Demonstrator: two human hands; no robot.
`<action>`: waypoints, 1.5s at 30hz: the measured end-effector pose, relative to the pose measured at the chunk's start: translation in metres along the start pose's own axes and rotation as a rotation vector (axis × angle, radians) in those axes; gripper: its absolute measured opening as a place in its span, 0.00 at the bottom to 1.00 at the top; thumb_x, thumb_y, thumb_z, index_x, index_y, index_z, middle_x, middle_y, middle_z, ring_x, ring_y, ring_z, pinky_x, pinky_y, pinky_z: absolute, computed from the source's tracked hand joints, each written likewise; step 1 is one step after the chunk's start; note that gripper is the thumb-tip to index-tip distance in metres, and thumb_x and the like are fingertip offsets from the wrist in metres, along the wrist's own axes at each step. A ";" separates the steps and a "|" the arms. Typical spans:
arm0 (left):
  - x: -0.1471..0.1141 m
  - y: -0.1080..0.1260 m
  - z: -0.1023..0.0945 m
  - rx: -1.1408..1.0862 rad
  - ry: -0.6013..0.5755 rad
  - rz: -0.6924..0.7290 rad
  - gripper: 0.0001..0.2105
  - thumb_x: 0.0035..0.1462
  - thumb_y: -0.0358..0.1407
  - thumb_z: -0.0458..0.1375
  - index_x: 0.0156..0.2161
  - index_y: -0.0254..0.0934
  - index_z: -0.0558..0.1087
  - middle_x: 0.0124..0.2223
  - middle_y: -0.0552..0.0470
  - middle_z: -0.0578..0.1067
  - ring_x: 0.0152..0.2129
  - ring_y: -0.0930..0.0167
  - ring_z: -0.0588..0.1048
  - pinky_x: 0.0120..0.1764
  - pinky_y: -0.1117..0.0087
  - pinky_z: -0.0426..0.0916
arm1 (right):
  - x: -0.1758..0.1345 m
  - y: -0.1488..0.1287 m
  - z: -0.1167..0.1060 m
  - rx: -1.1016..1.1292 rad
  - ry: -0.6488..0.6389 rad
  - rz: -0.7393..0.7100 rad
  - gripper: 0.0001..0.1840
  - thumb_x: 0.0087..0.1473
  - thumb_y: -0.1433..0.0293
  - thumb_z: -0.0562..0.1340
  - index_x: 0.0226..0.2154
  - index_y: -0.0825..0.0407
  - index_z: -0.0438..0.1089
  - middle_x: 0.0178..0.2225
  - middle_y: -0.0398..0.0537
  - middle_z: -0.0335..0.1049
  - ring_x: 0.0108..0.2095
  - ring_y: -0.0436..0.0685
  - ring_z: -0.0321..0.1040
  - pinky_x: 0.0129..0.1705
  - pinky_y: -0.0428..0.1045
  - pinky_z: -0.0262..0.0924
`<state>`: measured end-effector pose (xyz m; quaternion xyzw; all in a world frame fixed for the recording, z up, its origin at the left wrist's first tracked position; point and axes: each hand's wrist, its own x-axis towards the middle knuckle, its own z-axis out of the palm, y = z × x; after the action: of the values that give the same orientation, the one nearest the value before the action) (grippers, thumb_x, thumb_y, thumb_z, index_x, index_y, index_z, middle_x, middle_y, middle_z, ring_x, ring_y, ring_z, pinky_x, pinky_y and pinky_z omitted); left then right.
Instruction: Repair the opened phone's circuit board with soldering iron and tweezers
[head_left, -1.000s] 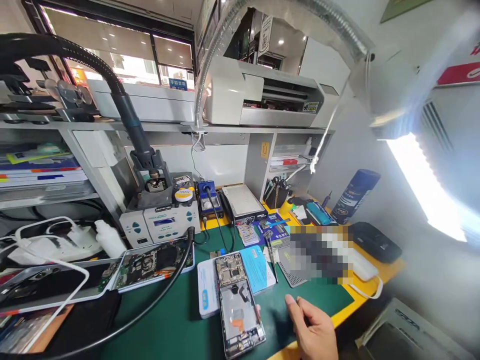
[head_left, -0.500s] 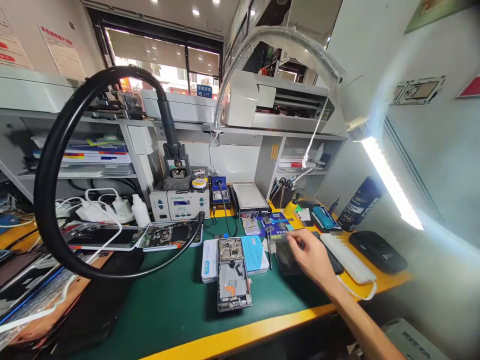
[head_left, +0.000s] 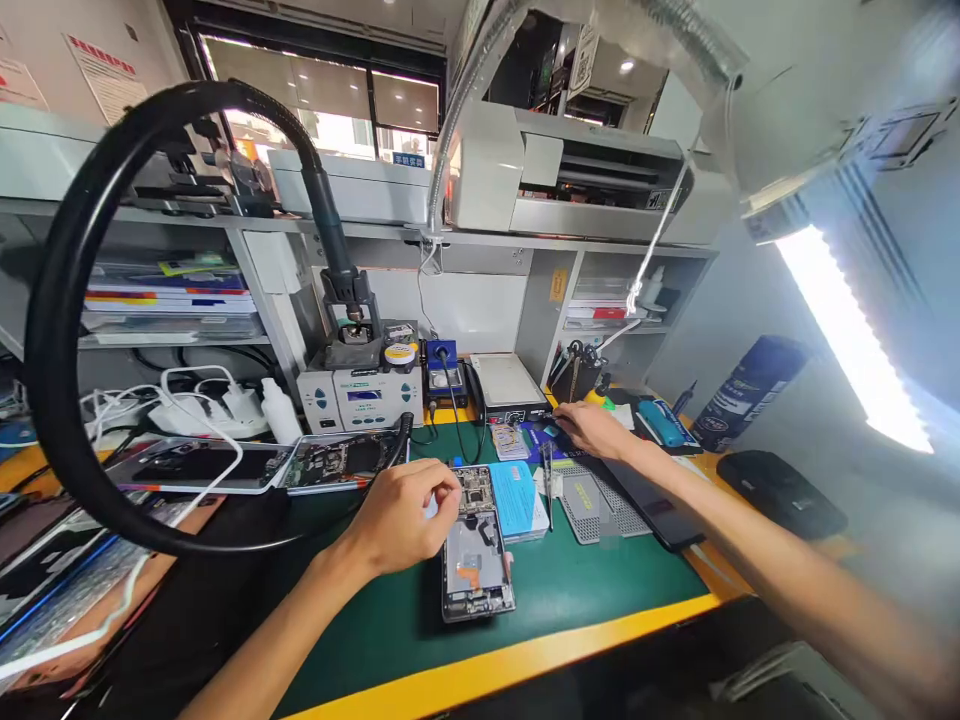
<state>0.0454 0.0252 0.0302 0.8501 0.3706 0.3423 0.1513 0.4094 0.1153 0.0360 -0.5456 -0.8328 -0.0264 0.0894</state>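
My left hand [head_left: 411, 508] is curled closed beside the opened phone [head_left: 476, 560], near its upper left edge; whether the fingers hold anything is hidden. The phone's circuit board shows at its far end, and it rests partly on blue-and-white boxes [head_left: 519, 500]. Farther off, my right hand [head_left: 596, 430] reaches forward with fingers pinched at the front right corner of a flat device with a pale top plate [head_left: 510, 385]. What its fingertips grip is too small to make out. Tweezers [head_left: 550, 485] lie between the phone and a grey perforated plate [head_left: 600, 505].
A rework station [head_left: 360, 395] stands at the back, its thick black hose [head_left: 49, 330] looping across the left side. Opened devices [head_left: 345, 460] lie left of the phone. A dark phone [head_left: 660, 510], spray can [head_left: 750, 390] and black case [head_left: 780, 495] are at right, below a bright lamp [head_left: 855, 340].
My left hand has come into view beside the phone. My right hand has moved forward and left from above the perforated plate to the device's corner. The camera view has shifted slightly.
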 end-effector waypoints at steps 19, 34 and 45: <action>-0.011 -0.019 0.013 0.080 -0.162 -0.043 0.29 0.57 0.38 0.61 0.63 0.35 0.64 0.63 0.38 0.67 0.61 0.56 0.66 0.63 0.49 0.65 | 0.004 -0.119 -0.018 1.518 -0.199 0.342 0.33 0.56 0.66 0.69 0.63 0.49 0.64 0.30 0.48 0.81 0.13 0.52 0.69 0.14 0.46 0.64; -0.009 -0.020 0.018 0.108 -0.164 -0.087 0.28 0.58 0.39 0.59 0.63 0.34 0.65 0.59 0.41 0.69 0.57 0.58 0.68 0.61 0.50 0.66 | -0.005 -0.148 0.007 1.405 -0.115 0.279 0.27 0.63 0.56 0.64 0.19 0.55 0.70 0.14 0.43 0.66 0.14 0.47 0.60 0.18 0.44 0.54; -0.006 -0.020 0.020 0.131 -0.168 -0.067 0.23 0.59 0.37 0.57 0.58 0.33 0.68 0.57 0.41 0.71 0.54 0.58 0.69 0.58 0.51 0.68 | -0.007 -0.159 0.022 0.961 -0.019 0.216 0.28 0.62 0.53 0.61 0.19 0.49 0.55 0.16 0.34 0.46 0.18 0.45 0.40 0.18 0.46 0.36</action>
<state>0.0452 0.0343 0.0026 0.8709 0.4064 0.2398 0.1373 0.2644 0.0475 0.0219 -0.5261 -0.6903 0.3752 0.3254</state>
